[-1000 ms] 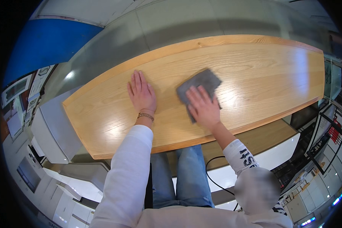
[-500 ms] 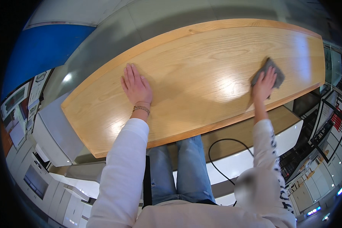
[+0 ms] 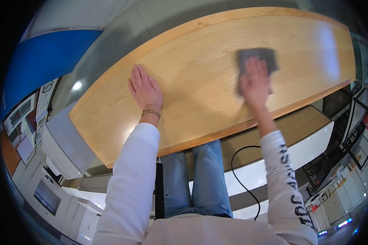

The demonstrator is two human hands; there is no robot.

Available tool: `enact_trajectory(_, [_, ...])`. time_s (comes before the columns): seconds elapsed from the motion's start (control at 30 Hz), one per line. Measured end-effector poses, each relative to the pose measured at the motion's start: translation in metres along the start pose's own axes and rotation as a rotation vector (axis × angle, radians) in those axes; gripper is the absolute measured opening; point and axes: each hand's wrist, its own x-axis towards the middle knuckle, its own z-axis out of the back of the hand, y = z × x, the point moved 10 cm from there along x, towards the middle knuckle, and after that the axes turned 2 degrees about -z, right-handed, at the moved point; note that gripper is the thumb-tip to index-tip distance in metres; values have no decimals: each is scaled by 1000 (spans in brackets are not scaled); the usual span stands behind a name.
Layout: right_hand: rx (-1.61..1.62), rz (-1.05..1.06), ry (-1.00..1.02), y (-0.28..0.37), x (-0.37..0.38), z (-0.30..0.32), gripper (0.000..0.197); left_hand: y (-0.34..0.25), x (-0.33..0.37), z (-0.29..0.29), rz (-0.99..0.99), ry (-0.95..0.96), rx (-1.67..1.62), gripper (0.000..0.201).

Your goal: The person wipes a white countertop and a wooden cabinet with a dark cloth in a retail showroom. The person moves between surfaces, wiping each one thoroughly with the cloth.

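Note:
Spread before me is a light wooden tabletop (image 3: 192,69) with a raised wooden border. My right hand (image 3: 256,81) presses a dark grey cloth (image 3: 270,59) down on its surface, right of the middle; hand and cloth are a little blurred. The cloth reaches past my fingertips on both sides. My left hand (image 3: 146,87) lies flat on the bare wood further left, fingers stretched out, holding nothing. A bracelet (image 3: 151,112) circles that wrist.
Below the table's near edge is a lower wooden-topped white unit (image 3: 282,151). A black cable (image 3: 235,171) loops beside my legs. A blue panel (image 3: 57,61) lies at the far left, above a pale grey cabinet (image 3: 69,139). Black metal racks (image 3: 351,122) stand at the right.
My right hand has slid the cloth leftward across the tabletop, toward the middle. My left hand rests in nearly the same place. The view has shifted slightly.

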Motion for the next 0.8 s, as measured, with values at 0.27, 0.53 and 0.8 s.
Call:
enact_trajectory(0.27, [-282,-629,-86,-156,-93,40,49,4,-1,-2,8,-23,18,52])
enact_trajectory(0.53, [235,91,357,204,-158,-21,51,8,3,1,-8,-16,48,53])
enact_trajectory(0.8, [128,-165,227,32,-26,-16,47,6,-2,3,-15,-17,17,53])
